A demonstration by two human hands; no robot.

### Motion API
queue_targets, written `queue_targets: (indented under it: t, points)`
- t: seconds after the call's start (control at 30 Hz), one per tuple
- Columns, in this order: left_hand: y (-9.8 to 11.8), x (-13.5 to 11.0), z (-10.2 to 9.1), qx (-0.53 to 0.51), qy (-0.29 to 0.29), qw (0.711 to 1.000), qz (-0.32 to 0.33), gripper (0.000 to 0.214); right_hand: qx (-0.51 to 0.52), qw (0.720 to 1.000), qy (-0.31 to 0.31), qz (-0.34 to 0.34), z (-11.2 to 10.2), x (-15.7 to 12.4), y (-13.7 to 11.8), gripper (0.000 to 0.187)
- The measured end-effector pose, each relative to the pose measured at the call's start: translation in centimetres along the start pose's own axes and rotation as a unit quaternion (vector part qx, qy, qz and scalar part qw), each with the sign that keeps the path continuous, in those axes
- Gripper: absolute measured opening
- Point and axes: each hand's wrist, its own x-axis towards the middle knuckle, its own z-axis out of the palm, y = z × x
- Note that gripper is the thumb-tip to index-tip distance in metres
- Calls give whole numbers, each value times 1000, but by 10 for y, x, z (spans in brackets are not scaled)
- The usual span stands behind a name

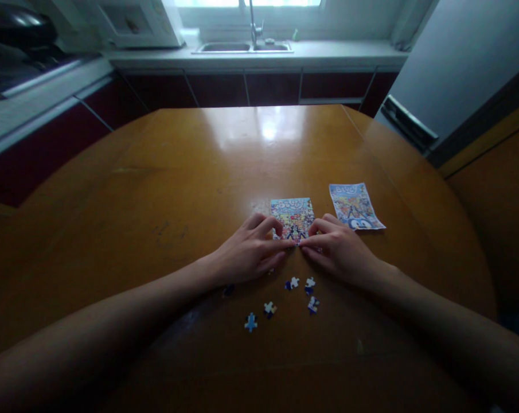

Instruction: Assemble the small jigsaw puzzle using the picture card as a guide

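A partly assembled jigsaw puzzle (292, 213) with a colourful crowd picture lies flat on the wooden table. My left hand (259, 246) rests at its lower left, fingers bent and index fingertip at the bottom edge. From the other side my right hand (334, 244) reaches the same spot, thumb and fingers drawn together. Between the fingertips a small puzzle piece (297, 245) barely shows; the hands cover the puzzle's lower corners. Loose puzzle pieces lie nearer me, among them a light blue one (250, 322), a white and purple one (313, 304) and another (269, 310).
A printed picture sheet (356, 206) with a matching design lies right of the puzzle. The table (156, 172) has a rounded edge. Beyond it stand a counter with a sink (225, 48), a stove at left and a pale fridge (448, 69) at right.
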Motion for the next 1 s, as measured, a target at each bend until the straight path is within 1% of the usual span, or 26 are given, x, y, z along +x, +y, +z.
queue_targets:
  t: [0.1, 0.2, 0.27, 0.43, 0.53, 0.63, 0.7, 0.83, 0.9, 0.97, 1.0]
  points:
    - [0, 0, -2, 1, -11, 1000, -3, 34, 34, 999, 10, 19, 1, 1, 1, 15]
    - [1, -1, -3, 10, -24, 1000, -6, 36, 57, 996, 58, 40, 1, 1, 3, 13]
    - [2, -1, -3, 20, -29, 999, -8, 39, 50, 995, 74, 41, -1, 0, 4, 13]
    - [2, -3, -4, 32, -36, 999, -9, 38, -9, 1000, 13, 19, -4, -2, 1, 20]
    - [-1, -3, -6, 35, -18, 999, -3, 31, -37, 999, 3, 7, -5, -3, 0, 21]
    - [-4, -3, -8, 34, 20, 999, -9, 24, -44, 999, 6, 3, -4, -2, 1, 24]
    - [-5, -2, -9, 34, 26, 999, -10, 25, -47, 999, 9, 0, -3, -2, 2, 25]
    - [-3, -1, -8, 35, -4, 999, 1, 26, -43, 999, 13, -3, 0, -2, 2, 28]
    - [-2, -1, -8, 32, -13, 999, -3, 25, -17, 1000, 18, -1, 1, -1, 3, 31]
    - [-1, -1, -7, 31, -21, 999, -5, 25, 27, 999, 46, 9, 0, 1, 7, 34]
    - [-1, -1, -7, 32, -25, 999, -6, 26, 49, 996, 70, 20, -2, 2, 9, 35]
